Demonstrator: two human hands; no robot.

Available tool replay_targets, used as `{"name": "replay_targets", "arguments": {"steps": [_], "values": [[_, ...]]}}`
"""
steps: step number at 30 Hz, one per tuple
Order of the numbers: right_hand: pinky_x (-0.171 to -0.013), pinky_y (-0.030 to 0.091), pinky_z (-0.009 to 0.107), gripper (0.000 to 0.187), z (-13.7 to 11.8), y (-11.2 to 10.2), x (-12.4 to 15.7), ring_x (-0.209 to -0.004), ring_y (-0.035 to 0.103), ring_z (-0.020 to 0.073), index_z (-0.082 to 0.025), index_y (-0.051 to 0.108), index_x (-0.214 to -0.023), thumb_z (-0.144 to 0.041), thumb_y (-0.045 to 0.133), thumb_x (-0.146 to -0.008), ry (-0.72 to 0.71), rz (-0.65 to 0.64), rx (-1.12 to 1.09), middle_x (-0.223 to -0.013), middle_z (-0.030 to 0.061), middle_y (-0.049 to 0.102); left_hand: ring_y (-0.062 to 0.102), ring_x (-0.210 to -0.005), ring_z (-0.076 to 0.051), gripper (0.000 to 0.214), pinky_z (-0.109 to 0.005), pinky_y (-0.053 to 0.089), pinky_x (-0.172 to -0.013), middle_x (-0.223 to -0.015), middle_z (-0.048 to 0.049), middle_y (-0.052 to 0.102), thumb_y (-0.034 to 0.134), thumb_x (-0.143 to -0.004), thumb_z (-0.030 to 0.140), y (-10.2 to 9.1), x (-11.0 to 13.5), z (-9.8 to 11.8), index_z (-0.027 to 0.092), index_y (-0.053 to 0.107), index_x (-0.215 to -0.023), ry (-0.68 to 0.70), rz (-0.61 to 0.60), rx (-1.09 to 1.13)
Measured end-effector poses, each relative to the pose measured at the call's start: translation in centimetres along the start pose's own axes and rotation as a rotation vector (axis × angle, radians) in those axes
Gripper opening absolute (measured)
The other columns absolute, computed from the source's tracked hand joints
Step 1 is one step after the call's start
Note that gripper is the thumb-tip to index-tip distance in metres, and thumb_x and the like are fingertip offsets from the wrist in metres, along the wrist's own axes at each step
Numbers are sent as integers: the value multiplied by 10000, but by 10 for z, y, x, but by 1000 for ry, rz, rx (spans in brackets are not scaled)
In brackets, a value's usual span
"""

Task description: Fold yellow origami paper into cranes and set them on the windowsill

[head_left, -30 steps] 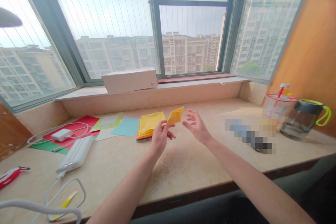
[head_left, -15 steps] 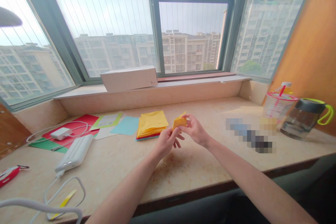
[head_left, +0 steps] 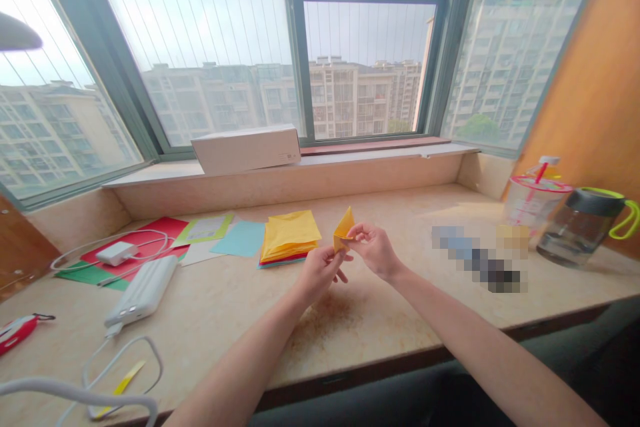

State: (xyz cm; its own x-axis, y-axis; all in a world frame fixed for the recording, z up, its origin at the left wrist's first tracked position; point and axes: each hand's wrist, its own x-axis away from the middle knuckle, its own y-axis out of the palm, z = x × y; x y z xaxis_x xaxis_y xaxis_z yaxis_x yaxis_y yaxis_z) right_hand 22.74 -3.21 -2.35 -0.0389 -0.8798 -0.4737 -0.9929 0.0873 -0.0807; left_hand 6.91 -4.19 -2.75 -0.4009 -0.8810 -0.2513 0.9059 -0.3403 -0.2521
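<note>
A pale, mottled stone desk [head_left: 415,327] is shown. At the left, one white, rounded-edge power bank [head_left: 143,290] and one white block charger [head_left: 116,253] are set beside and over flat coloured paper sheets [head_left: 173,228]; at the right, one clear plastic cup with a pink rim [head_left: 533,203] and one dark-lidded transparent bottle [head_left: 573,230] are placed. One stack of square yellow papers [head_left: 291,233] is laid just left of one small folded yellow paper [head_left: 345,225]. This is pinched above the desk by left hand [head_left: 321,268] and right hand [head_left: 376,251], brought together, fingers curled, forearms angled inward.
</note>
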Motion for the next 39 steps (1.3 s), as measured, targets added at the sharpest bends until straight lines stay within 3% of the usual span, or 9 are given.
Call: {"name": "replay_targets", "arguments": {"steps": [4, 9, 13, 17, 22, 27, 32, 35, 39], "values": [[-807, 500, 344, 128, -7, -2, 5, -905, 618, 194, -227, 740, -874, -316, 666, -819, -199, -102, 97, -1031, 63, 666, 670, -470, -147, 416, -209, 446, -421, -887, -124, 731, 569, -861, 514, -2, 0, 5, 111, 660, -910, 9, 1, 106], [-910, 491, 381, 278, -10, -3, 7, -1018, 620, 213, -262, 718, -1119, -367, 583, -900, -196, -262, 40, -1076, 76, 660, 645, -464, -126, 404, -202, 443, -432, -810, -85, 710, 574, -869, 508, -6, 1, 11, 111, 640, -901, 48, 13, 216], [-838, 517, 370, 233, -9, -4, 8, -910, 648, 210, -266, 756, -1022, -384, 615, -879, -170, -213, 33, -969, 59, 693, 651, -481, -134, 475, -216, 453, -441, -894, -132, 725, 515, -889, 551, -5, 3, 10, 101, 644, -965, 9, -74, 254], [-825, 512, 368, 179, -9, -3, 8, -872, 647, 209, -253, 762, -913, -376, 649, -847, -174, -187, 48, -931, 50, 707, 646, -455, -137, 530, -207, 422, -414, -849, -141, 730, 487, -885, 589, -4, 1, 8, 89, 662, -912, 1, -12, 222], [-716, 509, 330, 236, -4, -1, 4, -748, 634, 182, -236, 601, -979, -390, 668, -814, -62, -90, -78, -808, 11, 695, 661, -496, -153, 525, -239, 461, -465, -871, -135, 736, 476, -889, 589, -2, 0, 8, 105, 671, -946, -7, -50, 230], [-698, 477, 312, 353, -4, -1, 1, -678, 639, 165, -242, 491, -1063, -352, 691, -794, -54, -63, -96, -736, -24, 689, 668, -667, -167, 394, -259, 504, -631, -782, -74, 716, 589, -854, 509, -5, -4, 6, 124, 676, -843, 80, 158, 147], [-760, 493, 354, 446, -8, -2, -1, -745, 666, 188, -201, 553, -1190, -382, 684, -804, -38, -82, -36, -809, 35, 744, 655, -707, -173, 312, -277, 528, -675, -769, -42, 709, 685, -783, 462, -12, -9, 2, 151, 662, -799, 87, 298, 191], [-784, 526, 374, 397, -7, -2, -2, -817, 687, 209, -183, 655, -1075, -457, 683, -790, 37, -129, -159, -927, 78, 755, 668, -706, -176, 312, -282, 539, -675, -776, -45, 716, 695, -770, 459, -13, -10, 3, 152, 648, -799, 78, 288, 249], [-801, 544, 372, 339, -4, -3, -4, -801, 692, 202, -185, 708, -889, -483, 732, -731, 89, -110, -225, -881, 60, 760, 692, -691, -176, 328, -295, 558, -680, -779, -46, 733, 703, -768, 463, -10, -7, 8, 153, 609, -815, 30, 236, 346]]}}
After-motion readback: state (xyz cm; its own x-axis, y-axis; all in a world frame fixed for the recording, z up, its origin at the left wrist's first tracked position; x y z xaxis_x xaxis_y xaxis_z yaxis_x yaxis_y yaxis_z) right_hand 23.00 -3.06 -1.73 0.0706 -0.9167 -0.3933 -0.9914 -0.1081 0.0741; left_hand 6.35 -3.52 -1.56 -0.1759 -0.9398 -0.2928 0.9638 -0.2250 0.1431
